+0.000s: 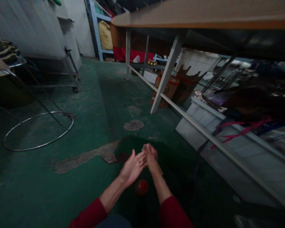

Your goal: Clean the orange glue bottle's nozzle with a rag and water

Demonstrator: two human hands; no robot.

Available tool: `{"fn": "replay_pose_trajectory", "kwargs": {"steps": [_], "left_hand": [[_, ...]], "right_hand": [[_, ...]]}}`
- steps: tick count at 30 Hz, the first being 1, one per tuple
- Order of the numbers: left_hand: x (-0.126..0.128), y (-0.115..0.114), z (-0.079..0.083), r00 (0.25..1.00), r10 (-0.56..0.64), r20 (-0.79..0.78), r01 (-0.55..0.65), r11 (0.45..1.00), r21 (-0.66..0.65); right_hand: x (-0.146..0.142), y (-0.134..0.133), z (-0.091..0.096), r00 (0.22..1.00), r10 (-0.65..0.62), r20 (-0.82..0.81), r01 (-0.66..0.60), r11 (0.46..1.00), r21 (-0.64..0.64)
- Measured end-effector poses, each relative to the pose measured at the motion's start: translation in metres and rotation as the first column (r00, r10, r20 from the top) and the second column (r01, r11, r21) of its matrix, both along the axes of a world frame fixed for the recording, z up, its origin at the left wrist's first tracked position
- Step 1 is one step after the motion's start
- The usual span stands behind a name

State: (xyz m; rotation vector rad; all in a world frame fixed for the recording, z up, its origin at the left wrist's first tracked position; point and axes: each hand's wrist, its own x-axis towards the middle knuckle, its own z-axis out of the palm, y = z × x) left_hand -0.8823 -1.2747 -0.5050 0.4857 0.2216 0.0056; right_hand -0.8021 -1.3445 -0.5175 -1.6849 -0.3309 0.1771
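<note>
My left hand point(133, 167) is turned palm up in front of me, its fingers stretched out and its thumb apart. A ring shows on one of its fingers. Against those fingertips presses my right hand point(152, 157), its fingers bent inward and partly hidden. A small greyish patch shows at its fingertips, too blurred to name. Below and between my forearms, a round reddish thing with a bright red top point(142, 186) stands on the dark floor.
A long table point(204, 15) on pale metal legs runs along the right. Beneath it are cardboard boxes point(171, 87) and a grey-white bin point(218, 158) heaped with cloth. A metal ring base point(39, 129) stands left, near a wheeled frame point(72, 68). The green floor point(90, 110) has worn patches.
</note>
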Motion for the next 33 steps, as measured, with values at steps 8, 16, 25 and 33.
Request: {"fn": "replay_pose_trajectory", "kwargs": {"steps": [8, 16, 25, 33], "left_hand": [[-0.002, -0.009, -0.013, 0.984, 0.170, -0.047, -0.147, 0.938, 0.314], [-0.010, 0.001, -0.018, 0.908, -0.241, 0.342, -0.350, 0.009, 0.937], [-0.011, -0.002, -0.013, 0.873, -0.266, 0.408, -0.423, 0.002, 0.906], [-0.009, -0.006, -0.019, 0.874, -0.249, 0.418, -0.449, -0.084, 0.889]], "right_hand": [[-0.025, 0.000, 0.002, 0.995, -0.035, -0.097, 0.051, 0.984, 0.171], [0.011, -0.033, 0.009, 0.961, -0.100, -0.257, 0.177, 0.939, 0.296], [0.000, -0.039, -0.008, 0.942, 0.031, -0.334, 0.062, 0.962, 0.266], [-0.012, -0.024, -0.002, 0.942, 0.034, -0.334, 0.078, 0.945, 0.317]]}}
